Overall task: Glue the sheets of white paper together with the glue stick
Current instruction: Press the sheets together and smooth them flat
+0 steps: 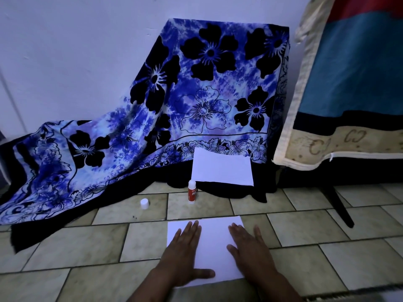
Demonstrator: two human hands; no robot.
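Both left hand (183,256) and right hand (250,251) press sheet (214,243), fingers straight; glue stick (192,191) beyond edge.

Your glue stick (192,191) stands upright, uncapped, its white cap (144,203) just left of it. One white sheet (212,243) lies flat nearer you than the stick, a second sheet (222,170) just behind it.

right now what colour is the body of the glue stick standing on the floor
Red with white lettering, topped by the white glue; the glue stick shows in the head view.
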